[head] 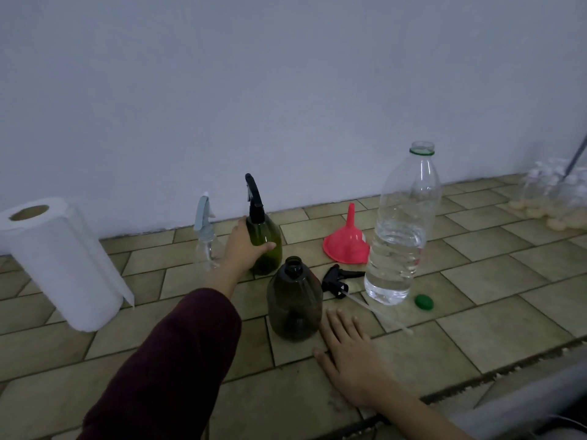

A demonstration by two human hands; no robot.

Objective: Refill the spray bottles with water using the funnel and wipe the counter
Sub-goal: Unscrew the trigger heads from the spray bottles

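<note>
The green translucent plastic spray bottle with a black trigger head (265, 239) stands upright on the tiled counter (476, 281), toward the far side, left of centre, and the left hand (244, 246) wraps its belly from the left, fingers behind and thumb across the near face. The step in hand looks like taking this bottle to open it for refilling, so the grip would do best low on the body, keeping it upright while the black head is twisted off. The right hand (344, 341) lies flat on the counter with straight fingers, holding nothing, just right of the dark brown open-necked plastic bottle (293, 300), which stands near and already has its black trigger head with dip tube (338, 281) lying beside it. The pink plastic funnel (347, 242) sits mouth-down farther right, and the tall clear water bottle (401, 230), uncapped and roughly half full, stands beside it with its green cap (424, 302) on the tiles. A small clear spray bottle with a pale blue trigger (206, 236) stands just left of the green one; lifting straight up should avoid knocking it. The white paper towel roll (60, 265) waits at far left for wiping.
</note>
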